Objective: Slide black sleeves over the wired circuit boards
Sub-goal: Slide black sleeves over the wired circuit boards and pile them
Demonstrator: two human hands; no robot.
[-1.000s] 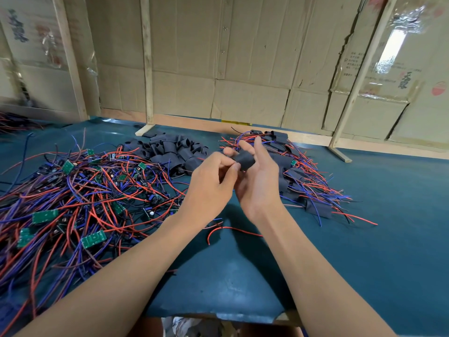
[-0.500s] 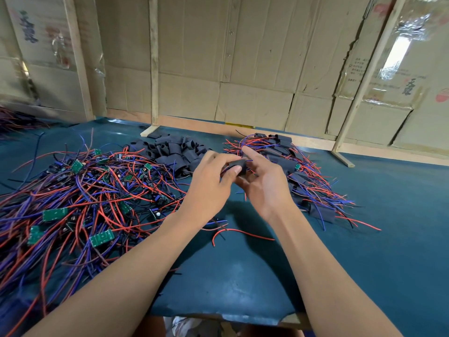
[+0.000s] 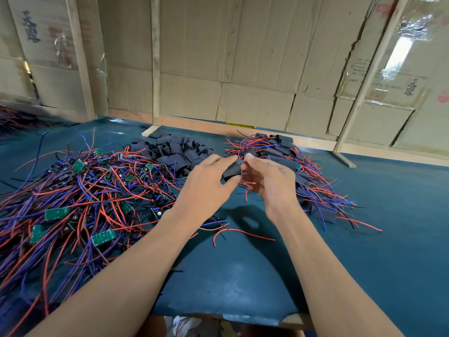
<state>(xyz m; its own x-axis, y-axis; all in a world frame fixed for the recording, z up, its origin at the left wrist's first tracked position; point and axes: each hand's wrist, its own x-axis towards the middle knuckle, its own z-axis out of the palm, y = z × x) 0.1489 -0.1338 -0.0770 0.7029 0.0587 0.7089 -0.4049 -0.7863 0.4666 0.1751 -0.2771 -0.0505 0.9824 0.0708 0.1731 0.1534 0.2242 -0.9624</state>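
Observation:
Both hands meet above the middle of the table on one black sleeve (image 3: 232, 170). My left hand (image 3: 206, 183) pinches its lower left end between thumb and fingers. My right hand (image 3: 269, 181) pinches its upper right end with thumb and forefinger; red wires trail below the sleeve. The board inside is hidden. A big tangle of bare green circuit boards with red and blue wires (image 3: 80, 195) lies to the left. Loose black sleeves (image 3: 177, 152) are heaped behind my left hand. A pile of sleeved boards (image 3: 286, 166) lies behind and right of my right hand.
The table has a dark teal mat (image 3: 243, 276) whose front edge is near my elbows. A loose red wire (image 3: 243, 232) lies below the hands. Cardboard walls on wooden posts (image 3: 155, 62) close off the back. More wires (image 3: 14, 117) sit at the far left.
Both hands have lowered a little with the sleeve. My right hand has shifted from cupping it to pinching its upper end, and my left thumb now presses the lower end.

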